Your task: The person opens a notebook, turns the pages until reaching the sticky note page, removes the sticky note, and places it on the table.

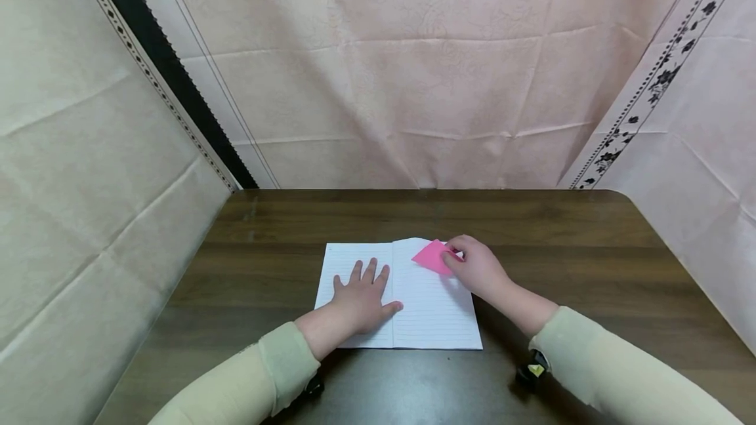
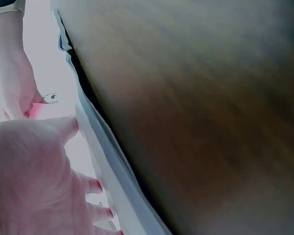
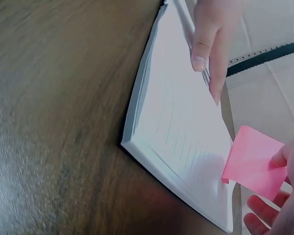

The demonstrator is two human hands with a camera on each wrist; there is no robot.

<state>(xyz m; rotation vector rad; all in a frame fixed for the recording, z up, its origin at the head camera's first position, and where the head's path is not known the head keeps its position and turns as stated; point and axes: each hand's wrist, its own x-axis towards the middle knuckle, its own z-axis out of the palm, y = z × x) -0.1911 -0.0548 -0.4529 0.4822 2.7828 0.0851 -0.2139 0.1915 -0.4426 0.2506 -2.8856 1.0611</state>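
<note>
An open lined notebook (image 1: 437,320) lies flat on the wooden table. My left hand (image 1: 361,300) rests on its left page with the fingers spread and straight, the thumb reaching across the centre fold. Over the upper part of the right page, my right hand (image 1: 477,266) pinches a pink sticky note (image 1: 433,257) between thumb and fingers. In the right wrist view the sticky note (image 3: 255,161) is tilted up from the page, its far edge right at the paper. The left wrist view shows the left palm (image 2: 29,171) beside the notebook's edge.
The brown wooden table (image 1: 283,222) extends around the notebook on all sides. Pale cloth (image 1: 413,97) hangs behind the table, with more at both sides. A dark strap device (image 1: 533,369) sits at the right wrist.
</note>
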